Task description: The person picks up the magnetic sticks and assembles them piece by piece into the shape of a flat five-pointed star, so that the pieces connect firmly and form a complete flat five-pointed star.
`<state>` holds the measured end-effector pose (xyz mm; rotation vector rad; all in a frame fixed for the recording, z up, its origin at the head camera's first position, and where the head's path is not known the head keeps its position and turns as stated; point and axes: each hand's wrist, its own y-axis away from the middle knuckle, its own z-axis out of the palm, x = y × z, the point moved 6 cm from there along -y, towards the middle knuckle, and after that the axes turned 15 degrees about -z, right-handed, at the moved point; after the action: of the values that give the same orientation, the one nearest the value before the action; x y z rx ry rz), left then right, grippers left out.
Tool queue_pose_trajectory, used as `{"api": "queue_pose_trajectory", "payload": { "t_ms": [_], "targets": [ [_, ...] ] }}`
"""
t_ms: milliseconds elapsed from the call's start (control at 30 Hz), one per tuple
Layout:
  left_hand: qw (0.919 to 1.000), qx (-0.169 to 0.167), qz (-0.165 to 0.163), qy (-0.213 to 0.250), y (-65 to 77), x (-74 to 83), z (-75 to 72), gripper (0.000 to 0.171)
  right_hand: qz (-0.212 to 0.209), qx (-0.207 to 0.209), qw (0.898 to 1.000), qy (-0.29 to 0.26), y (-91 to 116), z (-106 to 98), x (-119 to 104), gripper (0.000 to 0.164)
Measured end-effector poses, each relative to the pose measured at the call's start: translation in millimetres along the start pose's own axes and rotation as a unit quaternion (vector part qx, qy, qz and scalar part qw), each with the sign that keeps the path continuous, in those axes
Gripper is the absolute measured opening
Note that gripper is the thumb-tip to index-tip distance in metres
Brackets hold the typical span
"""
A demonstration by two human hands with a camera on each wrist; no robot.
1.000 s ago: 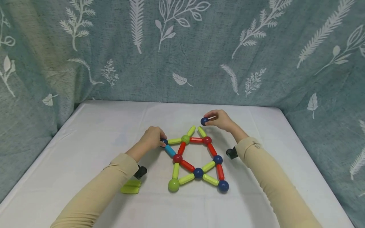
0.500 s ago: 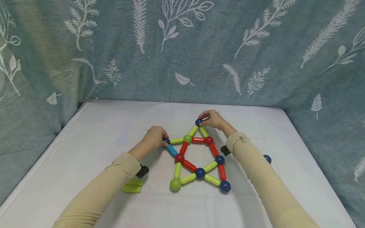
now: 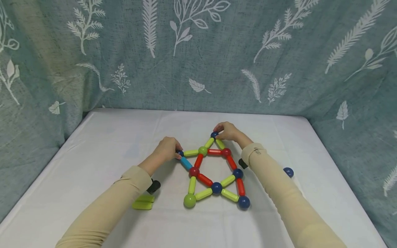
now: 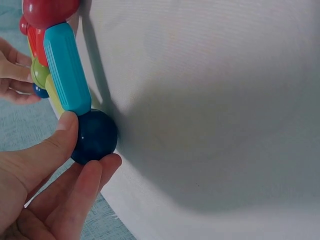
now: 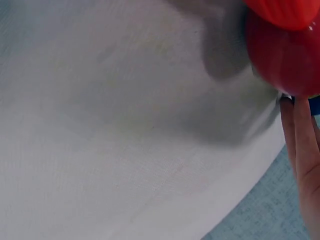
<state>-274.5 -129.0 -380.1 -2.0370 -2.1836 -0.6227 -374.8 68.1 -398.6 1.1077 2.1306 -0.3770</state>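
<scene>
A star-like frame of coloured rods and balls, seemingly magnetic, lies on the table, with a red ball (image 3: 194, 172) and a green ball (image 3: 203, 151) among its joints. At its left point my left hand (image 3: 165, 150) pinches a dark blue ball (image 4: 96, 136) between thumb and fingers. A light blue rod (image 4: 67, 69) and a yellow-green rod (image 3: 191, 152) meet that ball. At the far point my right hand (image 3: 230, 132) pinches another dark blue ball (image 3: 214, 135), where two yellow-green rods come together. In the right wrist view a red ball (image 5: 285, 55) partly covers those fingers.
Two loose yellow-green rods (image 3: 142, 202) lie beside the left forearm. A spare dark blue ball (image 3: 288, 172) sits right of the right sleeve. White cloth (image 3: 124, 131) covers the table; a leaf-patterned curtain (image 3: 198, 62) hangs behind it.
My right hand has brought its blue ball left and slightly nearer, onto the ends of the two far rods, which have drawn together. The left hand keeps its grip in place.
</scene>
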Motion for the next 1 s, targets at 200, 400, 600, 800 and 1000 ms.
{"api": "queue_pose_trajectory", "payload": {
  "t_ms": [200,400,600,800,1000],
  "targets": [
    [0.9999,-0.007,-0.008,0.005,0.8,-0.3,0.7,0.026,0.006,0.003,1.000,-0.030,4.8,2.7,-0.6,0.031],
    [1.0000,0.000,0.005,0.004,-3.8,-2.1,4.6,0.024,-0.002,0.042,0.992,-0.116,19.6,-5.3,6.6,0.036],
    [1.0000,-0.002,0.000,0.010,0.3,-1.4,3.2,0.026,-0.043,0.074,0.979,-0.187,52.1,-15.3,3.6,0.037],
    [1.0000,0.001,-0.001,0.006,2.2,-0.1,0.3,0.027,-0.055,0.096,0.971,-0.210,103.2,-16.2,-3.9,0.035],
    [1.0000,0.000,0.001,0.007,1.0,0.4,1.1,0.029,-0.045,0.096,0.974,-0.202,155.2,-0.8,3.2,0.039]
  ]
}}
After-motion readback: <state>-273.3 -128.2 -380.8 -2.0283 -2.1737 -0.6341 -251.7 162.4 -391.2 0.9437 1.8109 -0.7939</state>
